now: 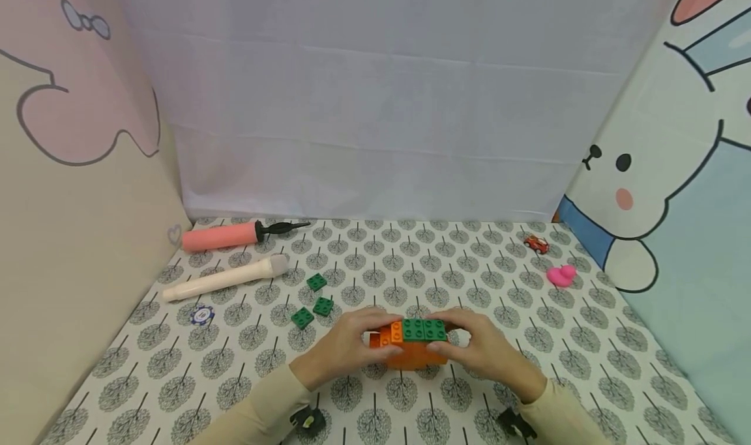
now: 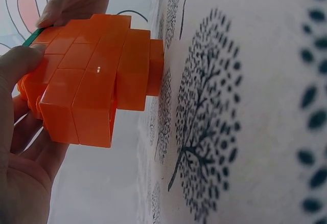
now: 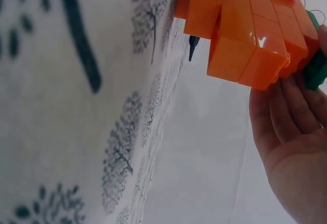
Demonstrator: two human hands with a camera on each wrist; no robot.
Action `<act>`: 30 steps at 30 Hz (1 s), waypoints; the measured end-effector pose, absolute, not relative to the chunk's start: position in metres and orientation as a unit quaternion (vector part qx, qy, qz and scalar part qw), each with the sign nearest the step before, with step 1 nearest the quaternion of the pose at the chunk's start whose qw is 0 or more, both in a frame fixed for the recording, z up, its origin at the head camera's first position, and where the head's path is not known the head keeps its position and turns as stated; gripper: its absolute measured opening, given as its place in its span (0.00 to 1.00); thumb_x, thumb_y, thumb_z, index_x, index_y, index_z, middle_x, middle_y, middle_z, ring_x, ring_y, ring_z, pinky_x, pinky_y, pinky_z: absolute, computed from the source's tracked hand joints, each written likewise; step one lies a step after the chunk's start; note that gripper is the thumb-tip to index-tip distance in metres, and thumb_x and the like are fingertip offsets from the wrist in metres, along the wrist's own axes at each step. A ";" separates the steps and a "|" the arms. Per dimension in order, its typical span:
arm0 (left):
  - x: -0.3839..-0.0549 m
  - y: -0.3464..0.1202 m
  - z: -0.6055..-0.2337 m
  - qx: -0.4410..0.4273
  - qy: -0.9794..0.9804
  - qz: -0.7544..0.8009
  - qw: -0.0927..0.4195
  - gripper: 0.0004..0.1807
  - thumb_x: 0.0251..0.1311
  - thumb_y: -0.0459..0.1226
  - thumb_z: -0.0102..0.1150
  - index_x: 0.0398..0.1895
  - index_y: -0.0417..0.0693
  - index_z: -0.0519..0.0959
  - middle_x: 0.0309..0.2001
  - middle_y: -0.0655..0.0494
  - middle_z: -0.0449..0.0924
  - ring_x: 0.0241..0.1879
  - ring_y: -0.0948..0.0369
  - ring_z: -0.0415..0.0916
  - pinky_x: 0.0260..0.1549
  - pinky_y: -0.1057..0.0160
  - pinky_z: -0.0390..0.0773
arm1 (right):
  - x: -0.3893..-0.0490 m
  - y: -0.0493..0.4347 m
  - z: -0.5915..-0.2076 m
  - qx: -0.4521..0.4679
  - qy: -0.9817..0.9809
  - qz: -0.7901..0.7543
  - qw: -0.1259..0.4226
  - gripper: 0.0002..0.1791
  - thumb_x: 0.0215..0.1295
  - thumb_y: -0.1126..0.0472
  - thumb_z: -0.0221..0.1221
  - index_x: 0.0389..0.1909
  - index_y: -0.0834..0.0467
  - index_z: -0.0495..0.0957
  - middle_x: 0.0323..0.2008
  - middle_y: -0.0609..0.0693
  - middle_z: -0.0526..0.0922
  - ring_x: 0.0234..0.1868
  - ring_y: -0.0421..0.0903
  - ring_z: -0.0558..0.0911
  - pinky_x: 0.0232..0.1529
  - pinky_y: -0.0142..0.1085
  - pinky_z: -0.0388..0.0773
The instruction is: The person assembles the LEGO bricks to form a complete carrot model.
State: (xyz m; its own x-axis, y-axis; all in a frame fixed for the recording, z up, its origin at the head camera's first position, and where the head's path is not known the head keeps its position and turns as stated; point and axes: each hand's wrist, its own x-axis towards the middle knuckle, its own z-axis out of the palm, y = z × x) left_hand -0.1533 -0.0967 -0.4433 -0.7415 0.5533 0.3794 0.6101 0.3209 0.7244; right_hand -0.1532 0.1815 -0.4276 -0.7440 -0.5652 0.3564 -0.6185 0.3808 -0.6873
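Note:
A block built of orange toy building bricks [image 1: 411,357] stands upright on the patterned cloth near the front middle. Two green bricks [image 1: 424,330] cap its top, side by side. From the left side, my left hand [image 1: 346,341] grips the upper part of the build, thumb on the near face. My right hand [image 1: 484,347] holds the right end, its fingers at the green bricks. In the left wrist view the orange build [image 2: 92,70] steps narrower toward the cloth. The right wrist view shows the same orange build [image 3: 250,35] from the opposite side.
Three loose green bricks [image 1: 323,306] lie left of the build. Farther left are a poker chip [image 1: 202,315], a cream stick with a greyish end [image 1: 225,279] and a pink hand pump [image 1: 220,237]. A pink rubber duck [image 1: 561,275] and red toy car [image 1: 536,244] sit back right.

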 end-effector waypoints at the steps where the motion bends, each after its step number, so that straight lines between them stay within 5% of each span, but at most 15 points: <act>1: -0.154 -0.097 -0.443 -0.362 -0.811 -0.458 0.033 0.29 0.59 0.49 0.68 0.62 0.49 0.78 0.50 0.59 0.83 0.39 0.69 0.77 0.38 0.69 0.83 | -0.153 0.182 -0.428 0.354 -0.830 0.430 0.028 0.21 0.62 0.58 0.68 0.57 0.52 0.80 0.50 0.44 0.84 0.43 0.40 0.82 0.49 0.46 0.83; 9: -0.155 -0.125 -0.429 -0.349 -0.838 -0.408 0.098 0.27 0.64 0.49 0.63 0.64 0.48 0.76 0.55 0.58 0.82 0.53 0.63 0.79 0.55 0.61 0.80 | -0.153 0.183 -0.429 0.353 -0.825 0.440 0.026 0.20 0.62 0.59 0.68 0.56 0.53 0.81 0.47 0.44 0.85 0.42 0.41 0.82 0.47 0.44 0.84; 12: -0.157 -0.152 -0.425 -0.267 -0.878 -0.381 0.117 0.24 0.64 0.47 0.65 0.60 0.49 0.79 0.57 0.57 0.81 0.56 0.58 0.78 0.58 0.54 0.78 | -0.153 0.182 -0.430 0.360 -0.823 0.438 0.030 0.20 0.62 0.59 0.68 0.56 0.53 0.81 0.46 0.43 0.85 0.41 0.39 0.82 0.46 0.43 0.84; 17: -0.158 -0.187 -0.431 -0.104 -0.948 -0.292 0.073 0.26 0.60 0.42 0.69 0.60 0.43 0.79 0.60 0.42 0.77 0.61 0.43 0.73 0.61 0.40 0.72 | -0.156 0.180 -0.429 0.372 -0.822 0.429 0.039 0.20 0.62 0.59 0.69 0.55 0.53 0.81 0.46 0.44 0.85 0.42 0.39 0.82 0.46 0.44 0.84; 22: -0.159 -0.196 -0.441 -0.056 -0.970 -0.234 0.036 0.31 0.55 0.43 0.72 0.59 0.36 0.78 0.55 0.35 0.78 0.54 0.40 0.76 0.56 0.40 0.75 | -0.158 0.181 -0.427 0.367 -0.829 0.421 0.036 0.20 0.62 0.57 0.68 0.55 0.51 0.81 0.47 0.42 0.85 0.43 0.38 0.82 0.47 0.45 0.84; 26: -0.162 -0.196 -0.447 -0.047 -0.972 -0.230 0.027 0.30 0.53 0.42 0.73 0.56 0.34 0.80 0.46 0.40 0.81 0.43 0.50 0.78 0.44 0.49 0.81 | -0.157 0.182 -0.428 0.358 -0.834 0.419 0.031 0.20 0.63 0.56 0.68 0.56 0.51 0.81 0.48 0.42 0.85 0.43 0.37 0.82 0.48 0.46 0.83; 30: -0.164 -0.197 -0.447 -0.035 -0.970 -0.242 0.007 0.24 0.53 0.40 0.73 0.50 0.34 0.82 0.39 0.46 0.80 0.33 0.57 0.71 0.29 0.59 0.74 | -0.156 0.182 -0.430 0.351 -0.836 0.422 0.026 0.20 0.63 0.56 0.68 0.56 0.50 0.81 0.49 0.41 0.85 0.43 0.37 0.81 0.48 0.47 0.83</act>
State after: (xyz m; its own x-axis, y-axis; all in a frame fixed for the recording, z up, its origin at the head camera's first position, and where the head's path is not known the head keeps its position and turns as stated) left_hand -0.1644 -0.1967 -0.4474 -0.9974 0.0652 0.0315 0.0723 0.8801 0.4693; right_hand -0.1556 0.1824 -0.4297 -0.7520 -0.5645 0.3402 -0.6091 0.3979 -0.6860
